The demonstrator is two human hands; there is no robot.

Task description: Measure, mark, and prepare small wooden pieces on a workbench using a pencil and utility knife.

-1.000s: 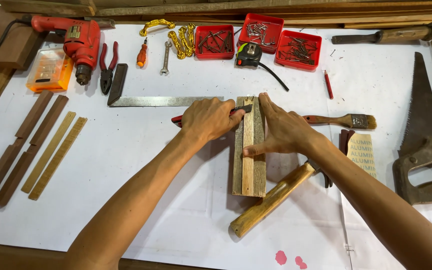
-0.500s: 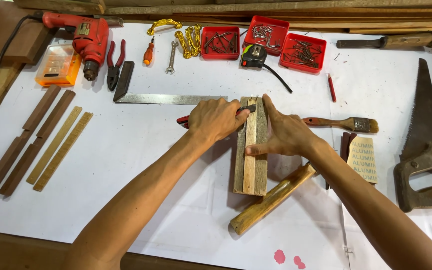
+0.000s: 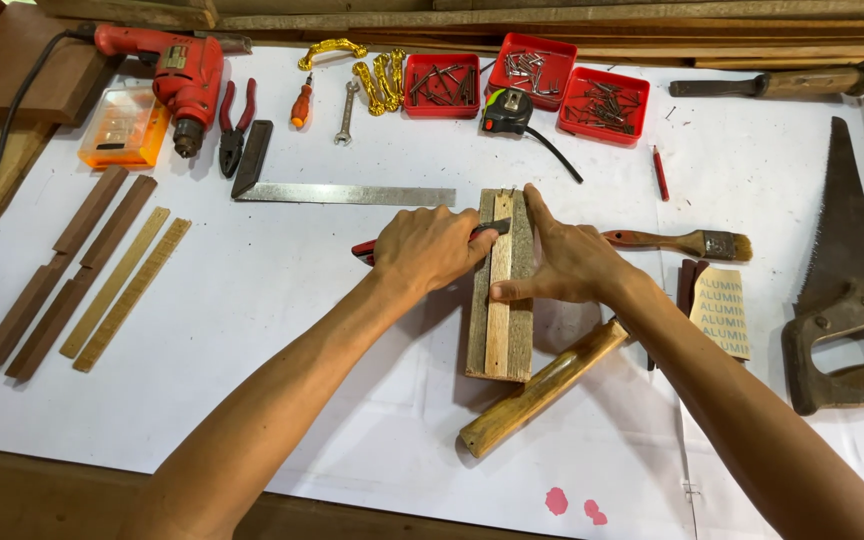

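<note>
A white sheet (image 3: 252,330) covers the bench. The left hand (image 3: 430,248) curls around a red-handled tool (image 3: 364,250), mostly hidden. Just beside it, the right hand (image 3: 567,262) lies flat, thumb pressing a pale strip (image 3: 498,320) onto the wood block (image 3: 522,330). Beyond them lie a steel square (image 3: 347,193) and red trays (image 3: 442,85); planks above are cut off.

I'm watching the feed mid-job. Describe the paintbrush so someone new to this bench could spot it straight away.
Start at the white paper-covered workbench and find the upright grey wooden block that both hands press on. Just right of the right hand lies the small paintbrush with a reddish-brown wooden handle, bristles pointing right. Unlike the red pencil above it, it has a metal ferrule and pale bristles.
</note>
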